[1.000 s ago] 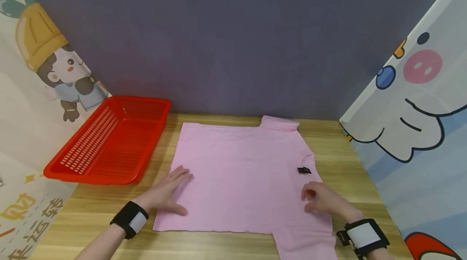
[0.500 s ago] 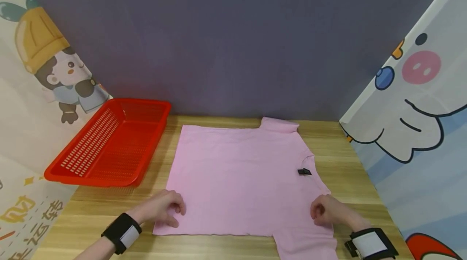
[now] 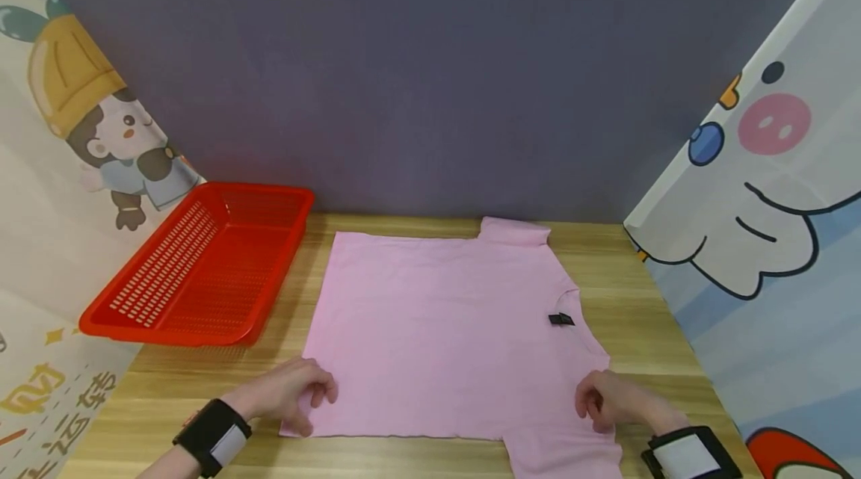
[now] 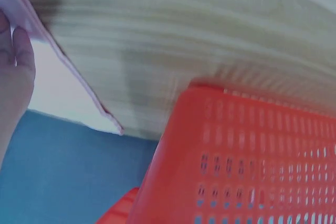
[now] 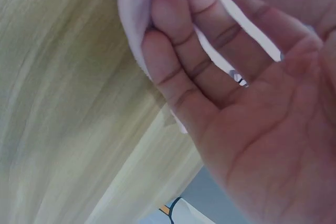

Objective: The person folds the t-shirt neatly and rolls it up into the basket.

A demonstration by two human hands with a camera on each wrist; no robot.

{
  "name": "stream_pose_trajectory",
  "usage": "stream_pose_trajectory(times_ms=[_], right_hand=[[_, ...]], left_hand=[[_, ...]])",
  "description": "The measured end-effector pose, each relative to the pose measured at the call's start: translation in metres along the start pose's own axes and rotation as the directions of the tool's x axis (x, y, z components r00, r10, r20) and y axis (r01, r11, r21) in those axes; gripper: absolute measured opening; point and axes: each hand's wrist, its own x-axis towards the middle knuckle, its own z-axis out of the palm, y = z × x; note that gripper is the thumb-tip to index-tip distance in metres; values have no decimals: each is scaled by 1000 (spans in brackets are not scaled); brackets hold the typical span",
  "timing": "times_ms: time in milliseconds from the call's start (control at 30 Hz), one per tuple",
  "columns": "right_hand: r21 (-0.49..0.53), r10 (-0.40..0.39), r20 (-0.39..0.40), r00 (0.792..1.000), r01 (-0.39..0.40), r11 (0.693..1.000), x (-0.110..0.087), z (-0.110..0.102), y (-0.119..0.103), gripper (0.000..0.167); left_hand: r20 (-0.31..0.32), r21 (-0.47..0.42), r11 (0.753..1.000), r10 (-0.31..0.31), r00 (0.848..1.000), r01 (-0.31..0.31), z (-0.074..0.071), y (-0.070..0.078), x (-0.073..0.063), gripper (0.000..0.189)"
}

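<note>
A pink T-shirt lies spread sideways on the wooden table, its hem to the left and its neckline to the right. A black label shows at the neckline. The left hand is at the near end of the hem with fingers curled, pinching the edge; the left wrist view shows its fingertips against the cloth. At the near shoulder, by the sleeve, the right hand pinches the fabric. Bent fingers meet pink cloth in the right wrist view; that thumb's tip is hidden.
A red plastic basket with perforated walls stands on the table left of the shirt. A dark grey panel rises behind. Printed cartoon sheets hang at the left and right.
The left hand has gone from lying spread on the shirt to curled at the hem's near corner. The right hand has shifted slightly right and nearer, onto the shoulder.
</note>
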Motion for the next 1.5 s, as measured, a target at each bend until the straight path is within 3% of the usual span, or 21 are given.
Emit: stream_pose_trajectory(times_ms=[133,300,500,600,733,833,1000,1167,1267,1400,1500], right_hand=[[-48,78,-6,997,-78,996,-2,3,-4,31],[-87,147,-34,989,-150,985,-5,9,-4,32],[-73,200,-41,979,-203,976,-4,11,1,28],[-60,207,-24,978,-208,976,-3,9,6,29],[-55,71,2,997,-71,996,-9,5,12,34],[-75,-48,-19,999,47,996,-17,4,14,37],[-124,-120,-59,991,112,986,-22,11,21,37],[-120,-182,-68,981,173,978,-22,15,28,41],[-102,-173,-90,981,164,981,-21,16,32,35],[-133,-241,-153,958,222,966,-21,18,37,22],[-178,-306,-199,931,273,945,-22,19,39,20]], left_hand=[[30,1,1000,-8,1000,8,-2,3,-3,31],[74,-35,999,-33,997,35,-2,5,-4,22],[42,13,996,82,996,-83,0,7,-6,23],[30,56,995,87,996,-88,1,8,-7,26],[33,106,991,75,997,-78,0,9,-10,29],[18,130,987,97,995,-98,-1,8,-11,31],[-13,211,968,140,990,-134,2,8,-11,34],[-91,349,919,229,969,-184,12,10,-11,35],[-165,393,898,280,946,-197,19,8,-11,31],[-246,375,910,280,928,-176,27,4,-11,26],[-284,301,943,230,931,-142,30,1,-10,24]])
